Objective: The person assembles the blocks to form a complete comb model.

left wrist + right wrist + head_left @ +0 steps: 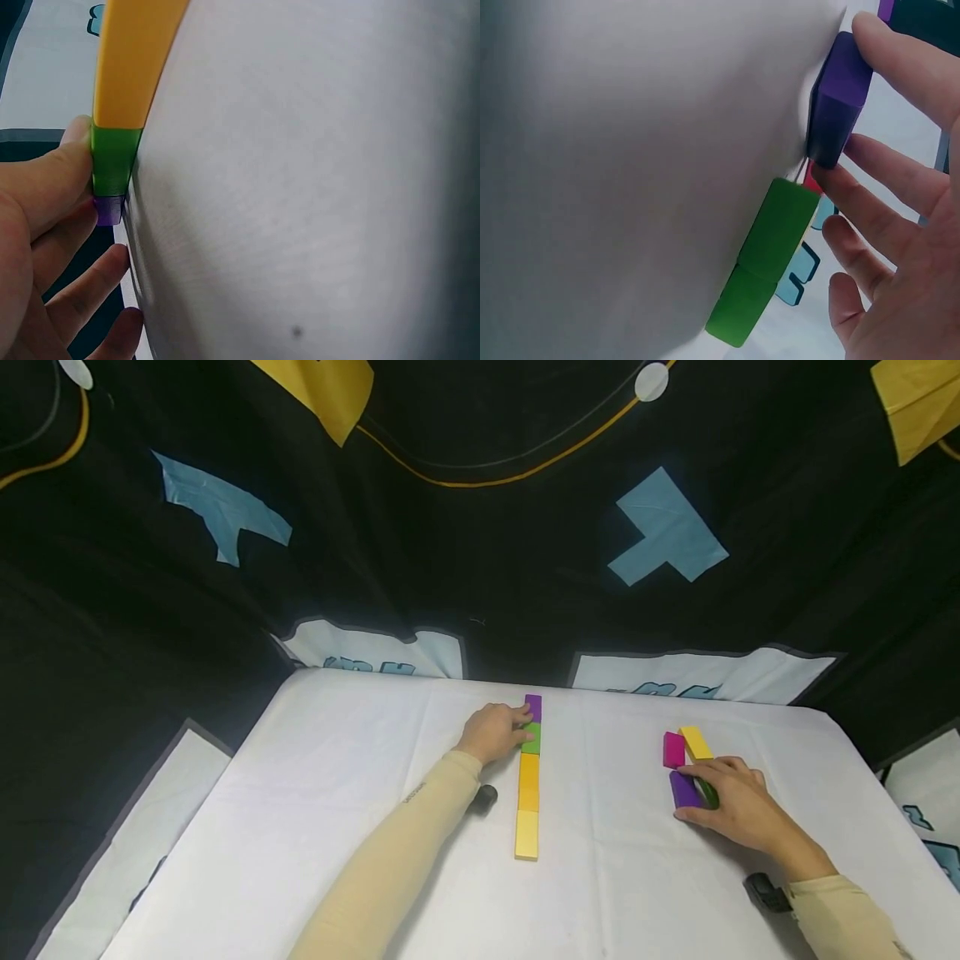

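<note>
A straight row of blocks lies on the white table: a purple block (533, 707), a green block (532, 739), an orange block (528, 782) and a yellow block (527, 835). From the left, my left hand (492, 732) touches the far end of this row with fairly straight fingers; its thumb is against the green block's side in the left wrist view. My right hand (731, 802) pinches a darker purple block (841, 94) between thumb and fingers. Green blocks (769, 244) lie beside it, mostly hidden under the hand in the head view.
Just beyond my right hand are a magenta block (674, 749) and another yellow block (696, 742). The white tablecloth (615, 893) runs to a far edge close behind the row. A dark curtain (480, 568) with tape pieces hangs behind.
</note>
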The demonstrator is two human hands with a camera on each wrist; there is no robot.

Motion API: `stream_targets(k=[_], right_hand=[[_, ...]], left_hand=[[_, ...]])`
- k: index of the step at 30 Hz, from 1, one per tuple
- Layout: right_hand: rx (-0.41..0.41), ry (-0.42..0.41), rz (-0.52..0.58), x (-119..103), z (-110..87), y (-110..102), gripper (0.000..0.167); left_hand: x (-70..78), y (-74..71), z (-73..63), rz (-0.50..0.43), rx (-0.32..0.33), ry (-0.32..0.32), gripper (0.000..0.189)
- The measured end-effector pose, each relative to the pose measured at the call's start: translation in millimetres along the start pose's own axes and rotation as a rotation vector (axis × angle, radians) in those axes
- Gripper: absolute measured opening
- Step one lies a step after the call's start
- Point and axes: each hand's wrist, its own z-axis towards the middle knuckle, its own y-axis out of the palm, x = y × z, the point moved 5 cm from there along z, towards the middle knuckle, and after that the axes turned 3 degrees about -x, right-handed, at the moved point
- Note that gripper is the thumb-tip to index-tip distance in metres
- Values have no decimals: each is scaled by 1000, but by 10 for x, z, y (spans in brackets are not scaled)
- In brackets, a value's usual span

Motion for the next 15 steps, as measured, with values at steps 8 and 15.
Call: stream_targets(k=[8,15], right_hand=[[58,-16,48,-43,-14,-40,74],[123,-42,71,-109,-46,-69,71]], left_hand=[[11,0,2,1,-3,6,44],[1,-1,-2,-10,-1,1,44]])
